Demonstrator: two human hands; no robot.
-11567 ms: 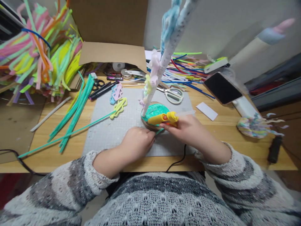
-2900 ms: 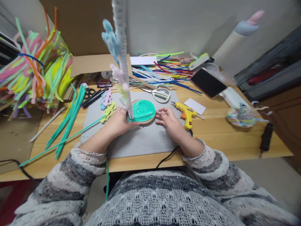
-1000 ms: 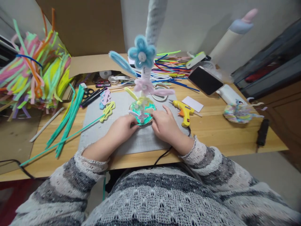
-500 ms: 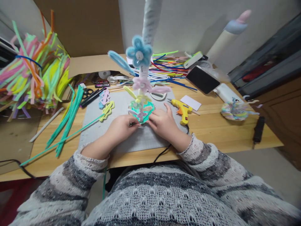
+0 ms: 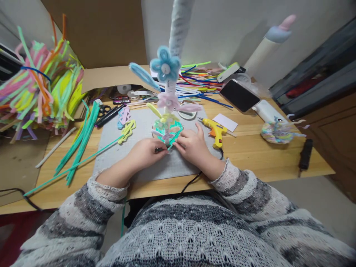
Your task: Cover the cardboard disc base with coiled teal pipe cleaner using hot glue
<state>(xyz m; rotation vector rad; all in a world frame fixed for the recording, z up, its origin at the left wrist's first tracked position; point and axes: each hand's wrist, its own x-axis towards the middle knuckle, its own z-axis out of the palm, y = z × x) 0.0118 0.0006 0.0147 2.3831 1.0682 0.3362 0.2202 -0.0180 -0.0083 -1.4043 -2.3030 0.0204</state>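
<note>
A white-wrapped stem [image 5: 179,33] rises from a round base covered in green pipe cleaner [image 5: 177,129]. Along it sit a blue flower [image 5: 165,66], a pink flower [image 5: 168,101] and smaller yellow and lilac ones low down. My left hand [image 5: 147,152] pinches a green pipe cleaner [image 5: 170,146] at the near rim of the base. At the right side of that rim, my right hand [image 5: 193,146] is closed with thumb and fingertips on the same green strand, its index finger raised. The fingertips partly hide the strand.
A yellow glue gun [image 5: 215,129] lies right of the base on the grey mat [image 5: 144,170]. Green pipe cleaners [image 5: 80,141] and a yellow zigzag piece [image 5: 127,131] are at left. A phone [image 5: 239,95] and pipe cleaner bundles [image 5: 36,85] stand further off.
My left hand has shifted slightly right and down along the near rim, where a bit of green strand now shows between the hands. My right hand stays nearly still.
</note>
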